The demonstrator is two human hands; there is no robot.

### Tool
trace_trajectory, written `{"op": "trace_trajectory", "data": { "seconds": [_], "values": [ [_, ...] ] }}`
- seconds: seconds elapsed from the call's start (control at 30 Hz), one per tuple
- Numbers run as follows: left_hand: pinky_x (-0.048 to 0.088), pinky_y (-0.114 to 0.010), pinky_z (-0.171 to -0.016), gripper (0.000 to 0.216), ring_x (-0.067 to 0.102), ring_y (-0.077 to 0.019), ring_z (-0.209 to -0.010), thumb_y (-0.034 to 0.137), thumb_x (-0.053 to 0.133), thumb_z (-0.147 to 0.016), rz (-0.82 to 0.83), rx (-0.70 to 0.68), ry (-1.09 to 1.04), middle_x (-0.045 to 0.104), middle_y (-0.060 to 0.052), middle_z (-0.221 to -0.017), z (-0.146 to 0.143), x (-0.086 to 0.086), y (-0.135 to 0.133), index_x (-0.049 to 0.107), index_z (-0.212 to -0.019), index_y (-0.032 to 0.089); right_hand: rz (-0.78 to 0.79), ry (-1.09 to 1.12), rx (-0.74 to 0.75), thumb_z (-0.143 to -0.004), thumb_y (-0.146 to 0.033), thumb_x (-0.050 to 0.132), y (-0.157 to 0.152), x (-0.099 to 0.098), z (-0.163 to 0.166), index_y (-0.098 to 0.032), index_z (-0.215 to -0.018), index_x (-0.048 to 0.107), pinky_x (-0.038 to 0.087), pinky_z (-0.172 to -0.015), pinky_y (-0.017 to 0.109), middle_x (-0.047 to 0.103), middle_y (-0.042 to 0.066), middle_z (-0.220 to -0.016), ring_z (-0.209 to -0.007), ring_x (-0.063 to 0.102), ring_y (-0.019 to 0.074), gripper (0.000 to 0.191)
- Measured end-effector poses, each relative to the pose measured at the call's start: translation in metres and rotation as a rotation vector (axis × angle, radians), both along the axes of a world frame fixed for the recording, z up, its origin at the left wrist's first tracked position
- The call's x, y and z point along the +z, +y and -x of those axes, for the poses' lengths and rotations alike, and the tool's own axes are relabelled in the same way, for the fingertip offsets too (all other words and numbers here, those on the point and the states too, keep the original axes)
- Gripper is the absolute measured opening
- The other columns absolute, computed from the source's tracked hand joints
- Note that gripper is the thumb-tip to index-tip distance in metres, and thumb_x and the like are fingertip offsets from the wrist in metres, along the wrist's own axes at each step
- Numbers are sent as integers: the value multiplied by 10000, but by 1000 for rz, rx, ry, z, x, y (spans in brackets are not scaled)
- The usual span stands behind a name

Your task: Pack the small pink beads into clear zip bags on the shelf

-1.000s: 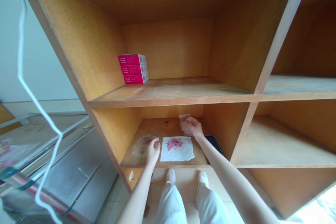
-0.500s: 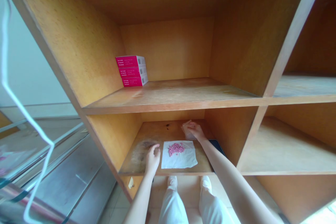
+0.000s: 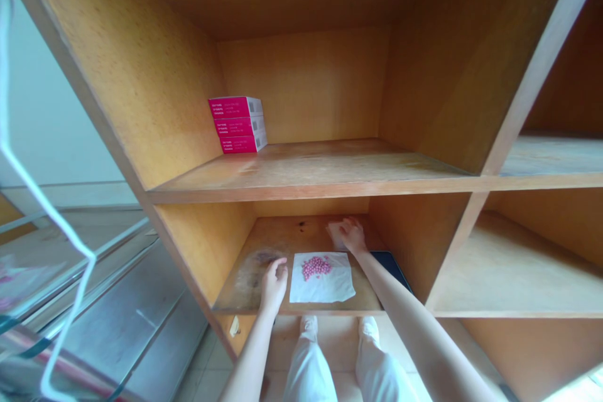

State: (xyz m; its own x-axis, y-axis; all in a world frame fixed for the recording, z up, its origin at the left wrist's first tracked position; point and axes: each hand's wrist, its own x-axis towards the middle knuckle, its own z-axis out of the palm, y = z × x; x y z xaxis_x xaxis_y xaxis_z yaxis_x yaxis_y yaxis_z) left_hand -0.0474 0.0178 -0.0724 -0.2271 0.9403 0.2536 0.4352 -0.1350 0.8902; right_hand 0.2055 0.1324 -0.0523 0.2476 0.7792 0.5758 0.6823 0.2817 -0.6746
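A white sheet of paper (image 3: pixel 325 285) lies on the lower wooden shelf (image 3: pixel 245 276) with a heap of small pink beads (image 3: pixel 316 266) on it. My left hand (image 3: pixel 274 281) rests on the shelf just left of the sheet, fingers curled, with nothing visible in them. My right hand (image 3: pixel 352 235) reaches deeper into the shelf and lies on a small clear plastic bag (image 3: pixel 335 233), fingers pressing it to the board.
Three pink boxes (image 3: pixel 238 124) are stacked at the back left of the upper shelf (image 3: pixel 330 169). A dark flat tablet-like thing (image 3: pixel 393 266) lies right of my forearm. My legs and white shoes (image 3: pixel 308 329) show below. Metal framing (image 3: pixel 70 289) stands on the left.
My right hand has lowered the small clear bag from slightly raised down onto the shelf. The left hand has stayed by the paper. The view has tilted a little.
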Motion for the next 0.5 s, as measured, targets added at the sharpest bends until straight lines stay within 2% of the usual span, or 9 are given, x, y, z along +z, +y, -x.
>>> {"op": "trace_trajectory", "data": {
  "seconds": [0.07, 0.17, 0.27, 0.37, 0.5],
  "values": [
    [383, -361, -912, 242, 558, -219, -1009, 260, 482, -744, -3, -1, 2, 633, -88, -1043, 0, 1, -1, 609, -935, 184, -46, 27, 10, -731, -219, 468, -14, 11, 8, -145, -957, 607, 373, -886, 393, 566, 122, -1080, -1054, 480, 240, 275],
    [380, -365, -919, 243, 561, -219, -1006, 254, 476, -742, -11, 2, 9, 637, -84, -1035, 0, 2, -1, 613, -931, 186, -137, 57, 178, -772, -175, 400, -48, 24, 20, -169, -932, 600, 394, -863, 351, 586, 90, -999, -972, 519, 197, 257],
    [381, -370, -919, 246, 561, -221, -1006, 245, 468, -739, -15, 11, 25, 638, -85, -1030, 0, 3, -2, 616, -927, 185, -156, 57, 228, -782, -167, 392, -87, 26, 28, -181, -935, 583, 412, -819, 328, 589, 78, -951, -914, 534, 189, 246],
    [382, -370, -917, 244, 563, -224, -1002, 243, 472, -733, -13, 14, 38, 642, -87, -1021, -1, 2, -1, 618, -919, 183, -102, -58, 148, -788, -181, 394, -118, 16, 28, -176, -961, 566, 402, -807, 344, 578, 98, -975, -936, 519, 216, 244],
    [383, -374, -916, 248, 562, -226, -1003, 247, 463, -739, -21, 10, 46, 641, -91, -1021, -1, -1, -1, 616, -923, 180, -22, -241, -95, -790, -203, 401, -133, 2, 18, -162, -1082, 506, 356, -829, 412, 520, 148, -1122, -1042, 449, 286, 314]
  ]
}}
